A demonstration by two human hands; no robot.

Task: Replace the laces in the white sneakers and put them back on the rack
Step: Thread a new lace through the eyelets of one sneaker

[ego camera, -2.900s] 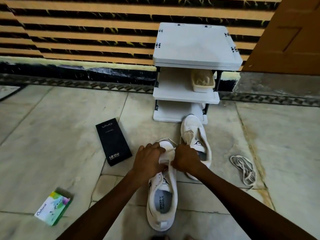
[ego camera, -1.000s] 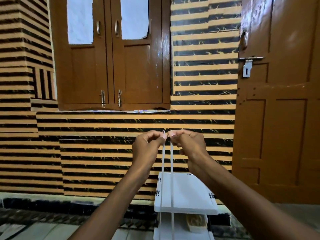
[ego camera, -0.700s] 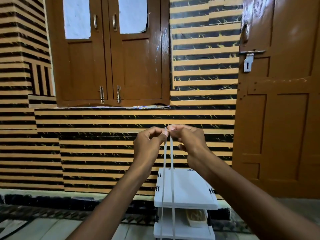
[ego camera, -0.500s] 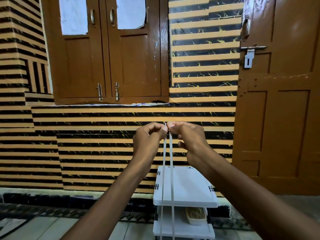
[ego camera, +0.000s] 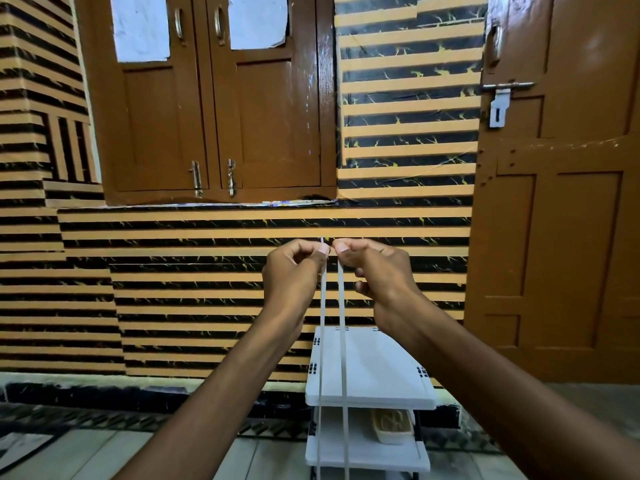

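Marble floor (ego camera: 104,455): pale tiles along the bottom edge, meeting a dark skirting under the wall.
Wall (ego camera: 207,306): orange and black horizontal stripes across the whole back of the room.
Window shutters (ego camera: 207,116): brown wood, closed, with white paper over both upper panes.
Door (ego camera: 561,220): brown panelled wood at the right, with a metal latch (ego camera: 498,105) near its top.
Rack (ego camera: 374,368): white, standing against the wall below the hands. A small beige basket (ego camera: 393,426) sits on its second shelf, right side.
Lace (ego camera: 322,341): white and flat. Two strands hang straight, side by side, from the fingertips down across the rack and out of view.
Left hand (ego camera: 294,271): pinches the top of the left strand.
Right hand (ego camera: 377,271): pinches the top of the right strand, the two hands almost touching.
Change: about three seconds ago the view looked down at both sneakers on the floor, with the hands on the nearer shoe. Now it faces the wall, and the hands are raised with the lace drawn up. Over the last half-second, almost nothing differs.
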